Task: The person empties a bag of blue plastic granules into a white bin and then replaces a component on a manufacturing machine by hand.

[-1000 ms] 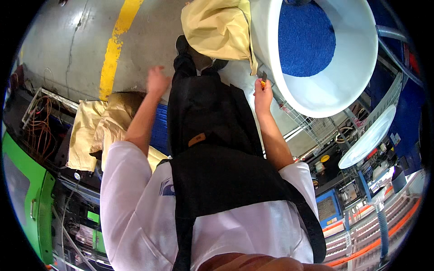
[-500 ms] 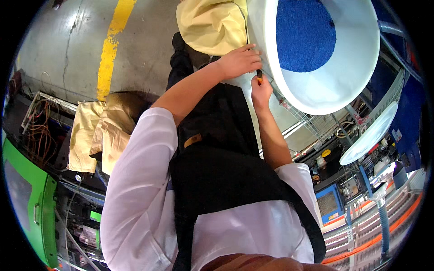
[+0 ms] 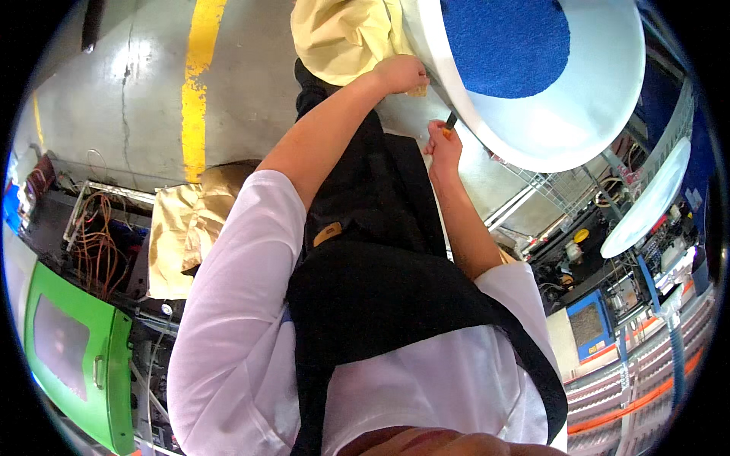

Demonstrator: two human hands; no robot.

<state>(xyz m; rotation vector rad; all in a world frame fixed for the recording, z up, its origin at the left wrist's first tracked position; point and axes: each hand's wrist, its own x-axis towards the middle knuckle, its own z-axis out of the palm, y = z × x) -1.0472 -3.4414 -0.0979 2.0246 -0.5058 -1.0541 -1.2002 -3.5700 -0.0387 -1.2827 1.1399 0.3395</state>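
My left hand (image 3: 403,74) is closed, with a small tan scrap (image 3: 417,90) showing under its fingers. It is beside a pale yellow paper sack (image 3: 342,38) that leans against a big white tub. Blue granules (image 3: 509,49) lie inside the white tub (image 3: 525,148). Just below the tub's rim, my right hand (image 3: 445,148) grips a small black-and-orange tool (image 3: 450,123). Its black end points up toward the tub; the rest is hidden in my fist. The two hands are apart.
More yellow paper sacks (image 3: 173,243) lie at my left, near a frame with orange cables (image 3: 99,243) and a green machine door (image 3: 80,357). A wire rack (image 3: 551,186) stands under the tub. A white round lid (image 3: 646,201) is at the right.
My hands have moved apart: the left went up and left toward the sack, with a tan scrap now visible in it. The right hand has turned with the tool. The view has shifted slightly.
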